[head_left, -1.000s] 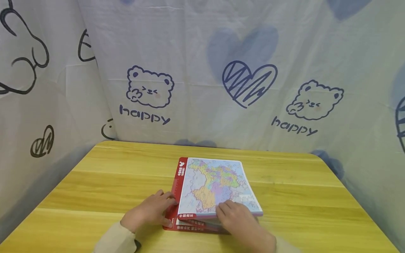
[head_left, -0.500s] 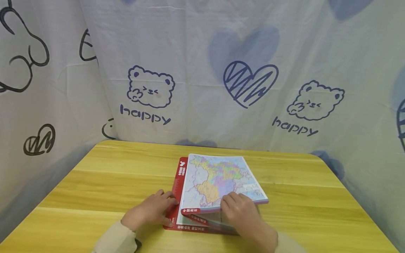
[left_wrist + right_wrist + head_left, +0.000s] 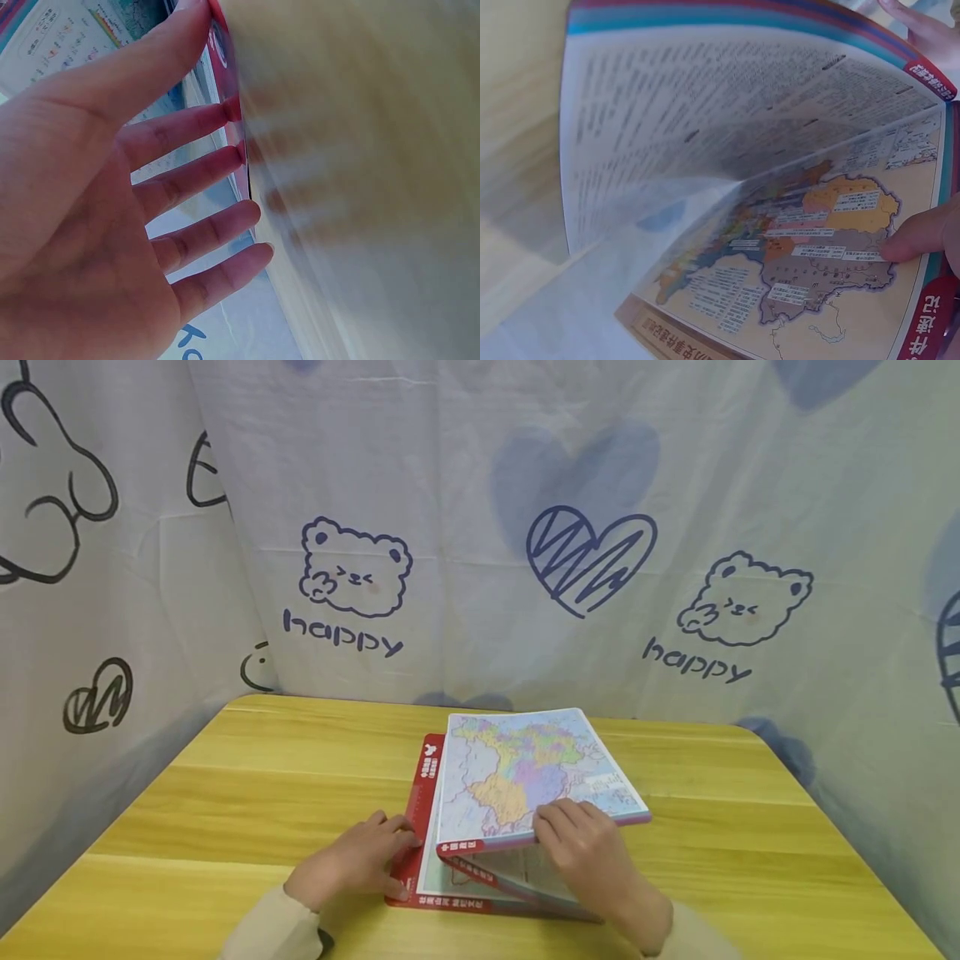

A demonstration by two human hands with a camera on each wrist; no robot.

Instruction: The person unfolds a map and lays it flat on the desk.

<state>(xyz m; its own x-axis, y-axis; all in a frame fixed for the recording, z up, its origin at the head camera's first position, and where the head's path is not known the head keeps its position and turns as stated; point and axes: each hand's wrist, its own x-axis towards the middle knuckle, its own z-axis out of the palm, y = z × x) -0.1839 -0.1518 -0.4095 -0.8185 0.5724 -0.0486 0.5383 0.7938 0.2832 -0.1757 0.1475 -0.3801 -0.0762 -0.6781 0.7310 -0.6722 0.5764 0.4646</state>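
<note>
Red-edged folder (image 3: 422, 793) flat on bench (image 3: 262, 793), near edge, between hands. Map leaf (image 3: 517, 777) raised and tilted over it. Right hand (image 3: 588, 856) pinches leaf's near edge, thumb on inner page. Left hand (image 3: 356, 860) grasps nothing, fingers fairly straight, touching red edge. Leaf probably light, bendy, glossy, slightly slippery; may crease if yanked. Best hold: near edge, red edge pressed down.

The left hand (image 3: 354, 862) lies back upward, its slightly curved fingers (image 3: 201, 234) spread, the thumb (image 3: 146, 67) set apart. The right hand (image 3: 583, 847) pinches, curled fingers above and thumb (image 3: 916, 236) below. Beige sleeves (image 3: 272, 928) stop behind both wrists (image 3: 306, 883).
</note>
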